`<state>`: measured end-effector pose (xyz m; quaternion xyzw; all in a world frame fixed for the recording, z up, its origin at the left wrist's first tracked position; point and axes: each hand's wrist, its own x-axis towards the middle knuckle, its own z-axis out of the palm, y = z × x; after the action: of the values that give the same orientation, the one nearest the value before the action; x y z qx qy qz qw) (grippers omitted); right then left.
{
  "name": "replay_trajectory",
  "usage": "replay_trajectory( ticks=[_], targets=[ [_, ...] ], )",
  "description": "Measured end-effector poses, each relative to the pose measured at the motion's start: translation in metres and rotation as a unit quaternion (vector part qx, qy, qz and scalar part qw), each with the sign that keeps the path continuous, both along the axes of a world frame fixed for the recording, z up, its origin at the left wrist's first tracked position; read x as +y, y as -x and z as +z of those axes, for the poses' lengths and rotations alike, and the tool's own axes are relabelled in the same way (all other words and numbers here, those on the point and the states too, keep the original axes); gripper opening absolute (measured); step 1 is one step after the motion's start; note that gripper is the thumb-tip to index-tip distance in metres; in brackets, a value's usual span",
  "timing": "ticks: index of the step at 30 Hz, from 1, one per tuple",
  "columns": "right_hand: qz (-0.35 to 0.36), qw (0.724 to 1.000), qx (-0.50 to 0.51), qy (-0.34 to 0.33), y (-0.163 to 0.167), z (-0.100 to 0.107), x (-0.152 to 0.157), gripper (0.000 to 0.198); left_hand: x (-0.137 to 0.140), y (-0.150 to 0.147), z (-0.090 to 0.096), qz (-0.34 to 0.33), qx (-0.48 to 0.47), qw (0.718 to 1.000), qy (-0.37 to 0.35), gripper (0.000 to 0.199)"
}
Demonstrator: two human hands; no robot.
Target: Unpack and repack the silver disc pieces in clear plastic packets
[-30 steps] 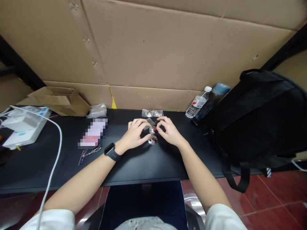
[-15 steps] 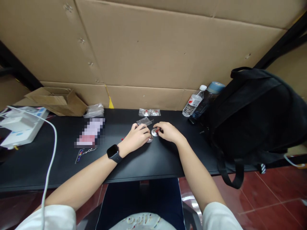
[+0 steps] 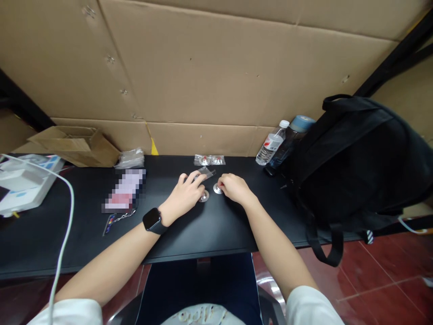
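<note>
My right hand (image 3: 234,186) is closed in a pinch over the middle of a round silver disc (image 3: 217,189) on the black table. A bit of red shows at its fingertips, where a small red piece stood on the disc. Beside it on the left lies a second silver disc (image 3: 204,196). My left hand (image 3: 184,195), with a black smartwatch (image 3: 153,220) on the wrist, has its fingers apart, the nearest ones at this disc's edge. A clear plastic bag (image 3: 207,172) lies just beyond the left fingers. The left thumb is mostly hidden.
Two bagged discs (image 3: 209,160) with red centres lie by the cardboard wall. On the left are a stack of clear bags (image 3: 131,159), a blurred phone-like thing (image 3: 125,189), a cardboard box (image 3: 76,144) and a white cable (image 3: 69,216). Right: a water bottle (image 3: 270,146) and black backpack (image 3: 361,171).
My left hand has shifted left, its fingers spread more, and the left disc now shows more fully, farther from the other. My right fingers have closed over the red piece.
</note>
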<state>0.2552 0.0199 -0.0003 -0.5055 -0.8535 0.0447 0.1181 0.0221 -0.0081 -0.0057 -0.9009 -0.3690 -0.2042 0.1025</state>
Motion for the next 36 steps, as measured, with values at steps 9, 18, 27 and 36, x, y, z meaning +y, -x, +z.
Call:
replay_trajectory(
  ticks=[9,18,27,36],
  targets=[
    [0.075,0.995,0.06,-0.036,0.003,0.001,-0.001,0.013,0.001,0.006,0.015,0.048,-0.05,0.997,-0.021,0.018],
    [0.042,0.9,0.428,-0.068,0.007,0.016,-0.002,0.014,0.013,0.017,0.013,0.093,-0.155,0.983,0.015,0.017],
    [0.092,0.851,0.513,0.067,0.034,-0.004,-0.01,0.02,0.009,0.004,0.002,0.097,-0.23,0.967,0.048,0.02],
    [0.093,0.749,0.608,0.245,0.04,-0.01,-0.011,0.027,0.009,0.003,0.002,0.085,-0.258,0.961,0.059,0.019]
  ],
)
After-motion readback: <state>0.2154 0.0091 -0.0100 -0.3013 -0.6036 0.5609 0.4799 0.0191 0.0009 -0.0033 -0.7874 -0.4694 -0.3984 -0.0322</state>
